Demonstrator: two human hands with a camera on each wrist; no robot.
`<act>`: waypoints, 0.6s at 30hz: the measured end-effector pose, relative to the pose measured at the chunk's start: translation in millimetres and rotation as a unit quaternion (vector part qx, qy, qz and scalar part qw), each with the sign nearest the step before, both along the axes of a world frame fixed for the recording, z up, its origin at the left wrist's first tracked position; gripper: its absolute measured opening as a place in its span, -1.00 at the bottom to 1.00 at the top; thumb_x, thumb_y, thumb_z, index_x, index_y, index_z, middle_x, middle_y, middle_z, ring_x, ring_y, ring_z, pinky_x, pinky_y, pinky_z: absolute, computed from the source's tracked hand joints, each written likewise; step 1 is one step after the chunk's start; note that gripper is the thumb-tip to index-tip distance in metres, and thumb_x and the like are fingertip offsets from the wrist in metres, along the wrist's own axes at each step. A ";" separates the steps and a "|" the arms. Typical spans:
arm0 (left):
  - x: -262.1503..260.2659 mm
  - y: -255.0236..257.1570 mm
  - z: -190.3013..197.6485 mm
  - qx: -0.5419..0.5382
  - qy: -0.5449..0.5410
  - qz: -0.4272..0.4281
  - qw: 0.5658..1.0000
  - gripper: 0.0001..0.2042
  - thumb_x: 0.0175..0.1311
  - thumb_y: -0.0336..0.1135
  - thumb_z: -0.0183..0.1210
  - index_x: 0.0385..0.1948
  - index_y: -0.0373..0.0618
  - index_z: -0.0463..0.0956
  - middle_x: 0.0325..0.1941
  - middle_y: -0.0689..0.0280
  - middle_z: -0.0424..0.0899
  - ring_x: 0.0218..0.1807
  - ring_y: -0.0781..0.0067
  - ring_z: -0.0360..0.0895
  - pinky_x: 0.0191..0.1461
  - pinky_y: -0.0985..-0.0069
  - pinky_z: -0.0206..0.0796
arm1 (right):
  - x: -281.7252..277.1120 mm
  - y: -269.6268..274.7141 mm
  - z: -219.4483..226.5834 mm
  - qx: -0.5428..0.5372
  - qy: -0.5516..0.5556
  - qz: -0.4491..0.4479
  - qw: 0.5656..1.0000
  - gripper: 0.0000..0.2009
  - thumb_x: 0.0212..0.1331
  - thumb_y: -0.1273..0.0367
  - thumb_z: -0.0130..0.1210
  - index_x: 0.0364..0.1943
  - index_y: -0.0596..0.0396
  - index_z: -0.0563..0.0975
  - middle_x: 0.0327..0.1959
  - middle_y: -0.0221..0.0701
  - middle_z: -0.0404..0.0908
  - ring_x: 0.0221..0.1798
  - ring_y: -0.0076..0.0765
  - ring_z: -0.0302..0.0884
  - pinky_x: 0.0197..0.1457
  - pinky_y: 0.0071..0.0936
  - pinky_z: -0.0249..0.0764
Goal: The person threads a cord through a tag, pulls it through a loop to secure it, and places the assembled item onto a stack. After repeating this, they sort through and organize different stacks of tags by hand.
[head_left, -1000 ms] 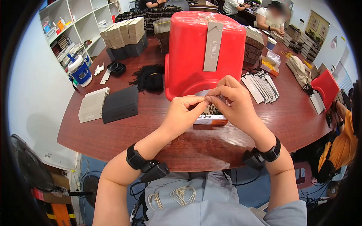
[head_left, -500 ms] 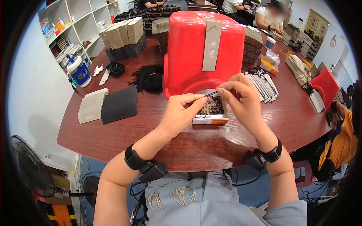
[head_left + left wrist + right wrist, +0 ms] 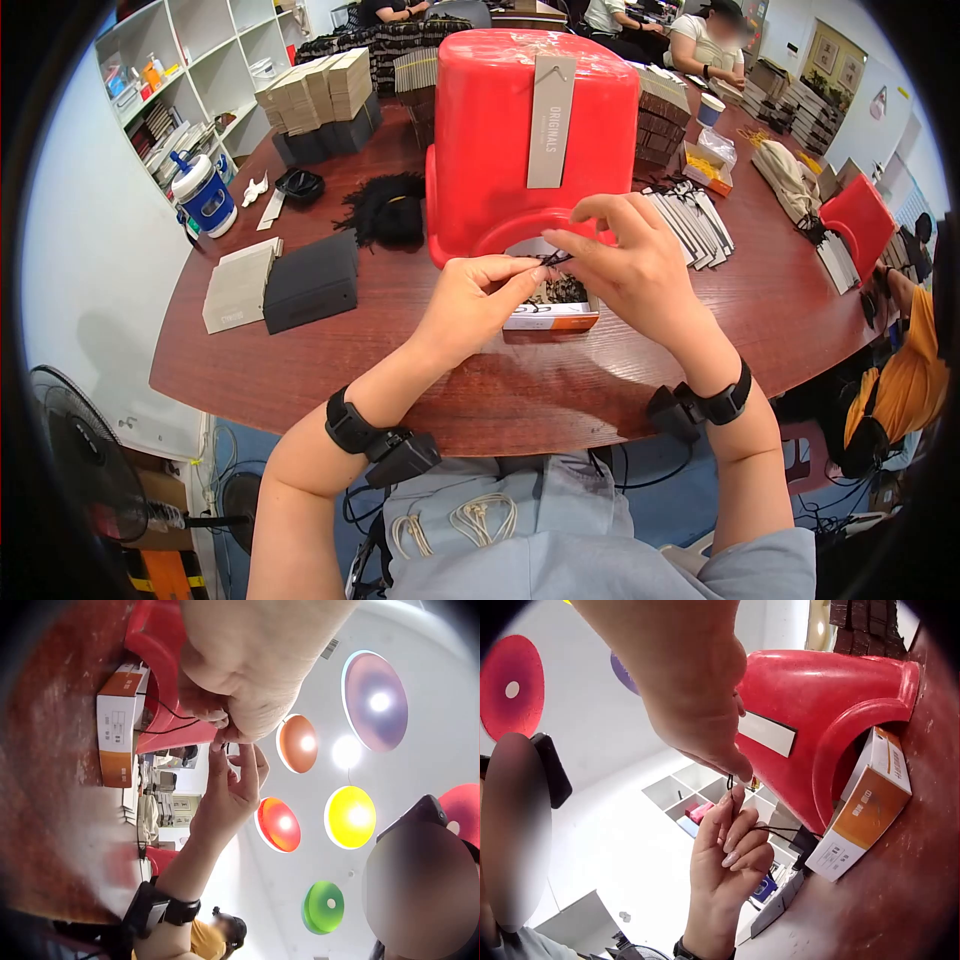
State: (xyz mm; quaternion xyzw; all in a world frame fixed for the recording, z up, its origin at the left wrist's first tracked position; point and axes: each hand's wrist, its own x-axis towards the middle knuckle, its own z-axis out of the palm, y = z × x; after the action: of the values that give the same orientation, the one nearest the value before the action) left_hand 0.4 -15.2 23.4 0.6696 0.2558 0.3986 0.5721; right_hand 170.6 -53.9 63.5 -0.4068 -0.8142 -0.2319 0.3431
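Over a small open box (image 3: 550,322), my hands work at a thin black cord (image 3: 553,258). My left hand (image 3: 468,305) pinches the cord between thumb and index finger, and its strands trail below the curled fingers in the right wrist view. From the other side my right hand (image 3: 640,262) meets it, fingertips at a small cord loop (image 3: 730,782) that stands above the left fingertips. The box, white and orange outside, holds a tangle of similar black cords (image 3: 562,290). My right palm hides part of the box in the head view.
An upturned red bin (image 3: 480,140) bearing a grey "ORIGINALS" tag (image 3: 549,120) stands right behind the box. Grey tags (image 3: 240,285) and black cards (image 3: 312,280) lie at left, near a black cord bundle (image 3: 390,212). Strung tags (image 3: 692,228) spread at right.
The fingertips were together, then my right hand drew away with the cord stretched between the hands. Now it has come back close to the left fingertips. My left hand stays nearly in place.
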 end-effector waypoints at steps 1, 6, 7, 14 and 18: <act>-0.2 0.2 0.5 0.001 0.000 0.000 1.000 -0.84 0.14 -0.38 0.00 -0.35 -0.22 0.52 -0.72 0.58 0.34 -0.70 0.88 0.09 -0.69 0.82 -0.14 | 2.7 0.7 -0.4 -0.005 -0.020 0.005 1.000 -0.76 -0.37 0.46 0.15 -0.44 0.00 0.53 -0.41 -0.47 0.37 -0.39 -0.38 0.33 -0.37 -0.50 0.31; -0.4 1.6 0.4 -0.008 -0.013 -0.003 1.000 -0.84 0.14 -0.38 0.00 -0.36 -0.23 0.52 -0.69 0.54 0.40 -0.69 0.87 0.12 -0.68 0.83 -0.11 | 7.3 -2.1 -0.7 -0.043 0.013 0.035 0.998 -0.80 -0.36 0.47 0.16 -0.50 0.03 0.53 -0.47 -0.48 0.41 -0.39 -0.38 0.34 -0.38 -0.51 0.31; -0.4 1.8 -0.1 -0.008 -0.013 -0.002 1.000 -0.84 0.14 -0.38 0.00 -0.36 -0.23 0.52 -0.69 0.54 0.40 -0.69 0.87 0.12 -0.68 0.83 -0.11 | 8.1 -2.2 -1.6 -0.063 0.011 0.040 0.997 -0.79 -0.36 0.47 0.16 -0.47 0.04 0.53 -0.47 -0.47 0.42 -0.39 -0.37 0.34 -0.37 -0.49 0.32; -0.4 3.8 -3.4 -0.001 -0.021 -0.001 1.000 -0.85 0.13 -0.40 0.01 -0.35 -0.24 0.52 -0.63 0.51 0.45 -0.66 0.87 0.14 -0.67 0.83 -0.08 | 5.4 -6.4 2.7 -0.132 0.118 0.024 0.984 -0.72 -0.27 0.45 0.19 -0.34 0.11 0.50 -0.42 -0.41 0.43 -0.36 -0.31 0.34 -0.34 -0.47 0.33; -0.8 1.8 -0.6 -0.001 -0.015 -0.007 1.000 -0.84 0.13 -0.41 0.01 -0.34 -0.27 0.51 -0.54 0.44 0.51 -0.57 0.83 0.25 -0.58 0.83 0.06 | 6.1 -5.7 3.4 -0.156 0.127 0.041 0.979 -0.77 -0.24 0.45 0.18 -0.37 0.12 0.51 -0.43 -0.40 0.42 -0.36 -0.33 0.34 -0.35 -0.47 0.31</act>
State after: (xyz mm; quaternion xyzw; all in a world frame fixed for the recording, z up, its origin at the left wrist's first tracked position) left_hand -0.4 -13.4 22.9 0.6648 0.2428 0.4038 0.5797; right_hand 176.7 -59.5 66.9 -0.4482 -0.8058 -0.0339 0.3854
